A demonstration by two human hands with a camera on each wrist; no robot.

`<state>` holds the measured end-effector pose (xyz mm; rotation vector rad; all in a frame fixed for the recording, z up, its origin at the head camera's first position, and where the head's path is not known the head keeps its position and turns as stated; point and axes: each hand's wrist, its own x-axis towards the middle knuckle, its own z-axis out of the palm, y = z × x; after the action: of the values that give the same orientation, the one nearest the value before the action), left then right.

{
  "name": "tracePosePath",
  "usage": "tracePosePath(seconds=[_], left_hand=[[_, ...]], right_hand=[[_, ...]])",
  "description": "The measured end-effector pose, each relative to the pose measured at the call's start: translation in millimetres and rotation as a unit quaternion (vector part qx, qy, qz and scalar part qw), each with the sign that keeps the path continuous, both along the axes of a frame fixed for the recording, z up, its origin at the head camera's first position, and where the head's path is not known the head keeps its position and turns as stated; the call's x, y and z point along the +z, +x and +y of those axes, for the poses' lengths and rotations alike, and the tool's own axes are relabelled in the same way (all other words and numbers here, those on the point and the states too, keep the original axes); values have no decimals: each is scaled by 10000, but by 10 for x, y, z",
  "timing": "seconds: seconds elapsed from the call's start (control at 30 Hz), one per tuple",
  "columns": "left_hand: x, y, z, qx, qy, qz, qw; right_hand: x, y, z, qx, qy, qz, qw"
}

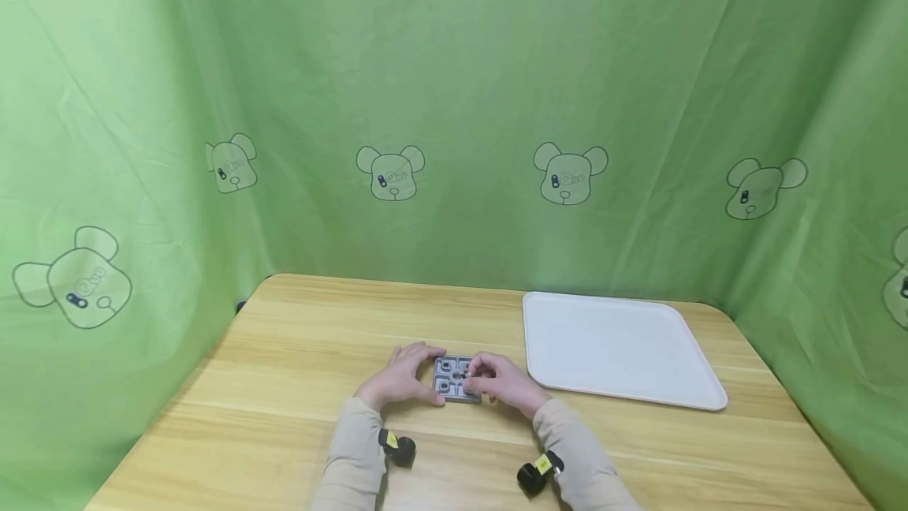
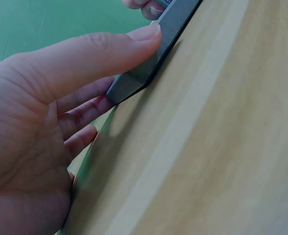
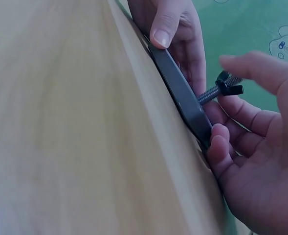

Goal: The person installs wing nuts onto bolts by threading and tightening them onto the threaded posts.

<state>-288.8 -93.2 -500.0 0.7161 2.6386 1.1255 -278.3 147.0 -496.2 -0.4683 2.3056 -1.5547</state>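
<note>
A square grey metal plate [image 1: 455, 385] with recessed holes lies on the table, between both hands. My left hand [image 1: 400, 378] grips its left side, thumb on the near edge and forefinger at the far edge. On the plate's right part, a threaded bolt [image 3: 210, 95] stands up, carrying a black wing nut [image 3: 229, 84]. The right hand [image 1: 507, 382] pinches the wing nut between thumb and finger, while its lower fingers touch the plate's edge. In the left wrist view the plate [image 2: 172, 24] shows edge-on under the left thumb, and the bolt is mostly hidden there.
A white rectangular tray [image 1: 617, 345] lies at the table's back right, a little beyond the right hand. The wooden table [image 1: 298, 385] is bordered by green curtains [image 1: 468, 243] at the back and sides. Each sleeved wrist carries a black camera [image 1: 404, 452].
</note>
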Motion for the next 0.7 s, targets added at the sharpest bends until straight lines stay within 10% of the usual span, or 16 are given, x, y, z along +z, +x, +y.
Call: tracePosePath(seconds=[0.7], left_hand=[[9,10,6,31,-1,-3,10000]], right_hand=[[-10,-35,27,-31,-208,-246,9995]])
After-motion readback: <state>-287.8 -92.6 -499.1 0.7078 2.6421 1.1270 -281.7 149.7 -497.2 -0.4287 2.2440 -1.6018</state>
